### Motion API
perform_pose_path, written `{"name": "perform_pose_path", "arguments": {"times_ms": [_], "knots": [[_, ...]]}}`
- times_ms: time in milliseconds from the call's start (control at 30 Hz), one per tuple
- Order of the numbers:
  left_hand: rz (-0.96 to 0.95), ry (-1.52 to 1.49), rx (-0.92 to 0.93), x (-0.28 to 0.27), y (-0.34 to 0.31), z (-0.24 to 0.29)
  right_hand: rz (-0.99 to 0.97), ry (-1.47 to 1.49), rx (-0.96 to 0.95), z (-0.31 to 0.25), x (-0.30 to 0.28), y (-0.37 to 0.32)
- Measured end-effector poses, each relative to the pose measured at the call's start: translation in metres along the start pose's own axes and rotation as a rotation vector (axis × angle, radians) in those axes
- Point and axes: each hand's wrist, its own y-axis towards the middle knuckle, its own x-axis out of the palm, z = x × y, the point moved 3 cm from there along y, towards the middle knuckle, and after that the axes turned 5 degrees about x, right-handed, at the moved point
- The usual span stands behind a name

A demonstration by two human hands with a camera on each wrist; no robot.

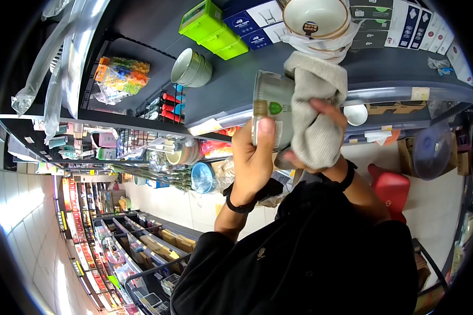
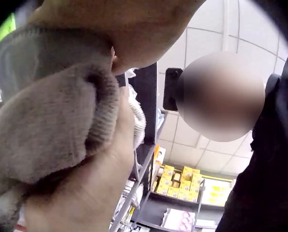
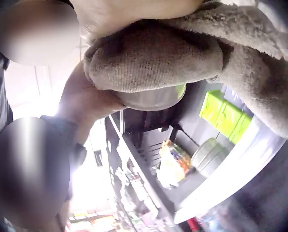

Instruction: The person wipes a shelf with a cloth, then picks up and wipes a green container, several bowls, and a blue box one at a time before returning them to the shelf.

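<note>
We see two hands at work, one on each side of a grey bowl [image 1: 273, 123]. The left hand [image 1: 253, 163] is clamped on the bowl, with its thumb on the near side. The right hand [image 1: 328, 128] is clamped on a grey cloth [image 1: 318, 89], and its fingers bend round the folds. The cloth touches the bowl, and the bowl is up in front of the shelf [image 1: 223, 79].

Only the left wrist view shows us the yellow boxes [image 2: 180, 183] on a rack and the tiled ceiling [image 2: 206, 29] by them. The right wrist view shows us the fuzzy side of the cloth. Only the head view shows us the red stool [image 1: 390, 191] and the label [image 1: 275, 108] on the bowl.

We count one cloth, one red stool, two black wrist bands [image 1: 240, 206] and three green drawers [image 1: 207, 26] in a row. We cannot count the bowls in the small stack [image 1: 192, 68].

The blue tub [image 1: 202, 177] has clear plastic in it. A clear bag [image 1: 122, 76] holds bright bits of orange, green and blue. The wire basket [image 1: 160, 107] has red and blue things in it. The big white bowl [image 1: 315, 18] has clear wrap round it. We cannot see inside the grey bowl.
</note>
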Motion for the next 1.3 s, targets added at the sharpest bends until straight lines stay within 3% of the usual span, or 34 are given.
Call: {"name": "perform_pose_path", "arguments": {"times_ms": [33, 100, 167, 200, 233, 300, 433, 500, 533, 567, 600, 633, 733, 800, 833, 900, 933, 1033, 1167, 1233, 1267, 1300], "knots": [[0.003, -0.005, -0.005, 0.000, -0.004, -0.005, -0.055, 0.004, -0.039, 0.005, -0.001, 0.000], [-0.026, 0.077, 0.181, -0.002, -0.010, -0.003, -0.106, 0.037, -0.064, 0.004, -0.008, 0.000], [-0.166, 0.132, 0.382, 0.000, -0.006, -0.003, -0.149, 0.101, 0.137, -0.010, -0.017, 0.011], [-0.239, 0.170, 0.466, 0.002, -0.001, -0.003, -0.054, 0.154, 0.192, -0.014, -0.014, 0.019], [-0.313, 0.205, 0.554, 0.004, 0.002, -0.003, -0.120, 0.042, 0.299, -0.014, -0.021, 0.024], [-0.457, 0.283, 0.630, 0.008, 0.006, 0.006, -0.015, 0.571, 0.856, -0.013, -0.019, 0.030], [-0.380, 0.261, 0.555, 0.011, 0.000, 0.007, -0.034, 0.516, 1.056, -0.021, -0.027, 0.030], [-0.350, 0.360, 0.472, 0.017, -0.002, 0.019, -0.032, 0.462, 0.998, -0.010, -0.031, 0.025], [-0.350, 0.361, 0.474, 0.017, -0.002, 0.025, -0.084, 0.282, 0.674, -0.008, -0.034, 0.029], [-0.380, 0.378, 0.332, 0.016, -0.002, 0.027, -0.131, 0.104, 0.350, -0.012, -0.035, 0.033], [-0.409, 0.393, 0.186, 0.015, -0.002, 0.025, -0.220, -0.068, 0.199, -0.021, -0.036, 0.042], [-0.412, 0.395, 0.177, 0.014, -0.002, 0.023, -0.253, -0.014, 0.165, -0.018, -0.035, 0.046], [-0.486, 0.331, 0.427, 0.015, -0.002, 0.016, -0.377, -0.060, 0.056, -0.022, -0.042, 0.054], [-0.516, 0.359, 0.510, 0.018, -0.003, 0.021, -0.390, -0.066, 0.160, -0.023, -0.046, 0.056], [-0.545, 0.387, 0.600, 0.020, -0.005, 0.023, -0.296, 0.059, 0.330, -0.026, -0.043, 0.056], [-0.575, 0.408, 0.663, 0.020, -0.007, 0.023, -0.361, 0.324, 0.670, -0.023, -0.049, 0.055], [-0.599, 0.367, 0.720, 0.020, -0.008, 0.026, -0.217, 0.511, 0.881, -0.026, -0.045, 0.058], [-0.704, 0.323, 0.939, 0.019, -0.010, 0.034, -0.067, 0.920, 1.233, 0.004, -0.048, 0.020], [-0.694, 0.258, 1.084, 0.029, 0.003, 0.023, 0.054, 1.029, 1.436, 0.029, -0.045, -0.014], [-0.689, 0.208, 1.109, 0.027, 0.011, 0.017, 0.069, 1.515, 1.394, 0.011, -0.034, 0.002], [-0.706, 0.188, 0.975, 0.026, 0.016, 0.015, 0.178, 1.488, 1.408, 0.015, -0.031, -0.005], [-0.718, 0.169, 0.845, 0.025, 0.020, 0.012, 0.140, 1.505, 1.354, 0.011, -0.029, -0.005]]}}
